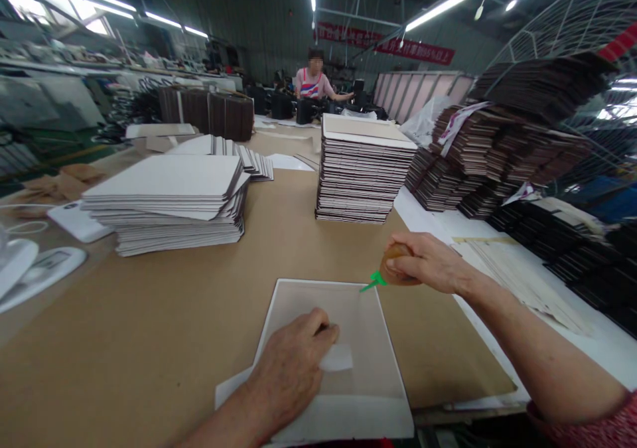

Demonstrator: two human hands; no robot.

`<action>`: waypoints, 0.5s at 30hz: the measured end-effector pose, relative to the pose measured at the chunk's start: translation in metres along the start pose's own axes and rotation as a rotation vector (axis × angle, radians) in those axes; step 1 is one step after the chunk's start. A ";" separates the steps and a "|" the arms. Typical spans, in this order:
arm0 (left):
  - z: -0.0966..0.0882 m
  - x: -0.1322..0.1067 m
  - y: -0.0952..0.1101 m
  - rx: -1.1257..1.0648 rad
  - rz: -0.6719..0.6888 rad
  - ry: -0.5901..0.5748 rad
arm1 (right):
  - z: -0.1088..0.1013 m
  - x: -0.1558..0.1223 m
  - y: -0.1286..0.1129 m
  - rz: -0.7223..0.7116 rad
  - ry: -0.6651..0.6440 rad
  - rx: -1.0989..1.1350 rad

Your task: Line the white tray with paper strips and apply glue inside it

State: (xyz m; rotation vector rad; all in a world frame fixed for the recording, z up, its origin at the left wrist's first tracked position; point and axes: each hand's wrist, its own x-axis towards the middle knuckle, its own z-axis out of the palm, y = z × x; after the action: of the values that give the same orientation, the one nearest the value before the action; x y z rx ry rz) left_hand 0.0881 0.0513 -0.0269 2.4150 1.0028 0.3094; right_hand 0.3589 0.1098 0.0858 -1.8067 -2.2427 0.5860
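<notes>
A pale, flat rectangular board (358, 408) with a white border lies on the brown-covered table in front of me. My left hand (296, 362) rests on it with the fingers curled in. From beneath those fingers sticks out a small white slip (338, 358), its held part hidden. My right hand (428, 260) is wrapped round an amber squeeze glue bottle (397, 262). The bottle tilts down to the left, and its green nozzle (372, 282) points at the board's far right corner. Under my left wrist, another white sheet edge (231, 387) shows.
A tall stack of boards (361, 176) stands beyond the board. Leaning piles of white boards (169, 199) lie at left, near a white device (79, 221). Dark bundled stacks (478, 143) and black pieces (572, 249) line the right. A co-worker (313, 79) sits at the back.
</notes>
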 end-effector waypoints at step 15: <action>0.002 -0.002 0.001 0.033 0.007 0.020 | 0.034 0.052 -0.071 -0.246 0.020 -0.042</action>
State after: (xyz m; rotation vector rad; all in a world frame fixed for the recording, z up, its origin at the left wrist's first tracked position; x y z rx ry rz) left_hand 0.0880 0.0491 -0.0283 2.4499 1.0159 0.3223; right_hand 0.2700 0.1417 0.0809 -1.5132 -2.4302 0.4742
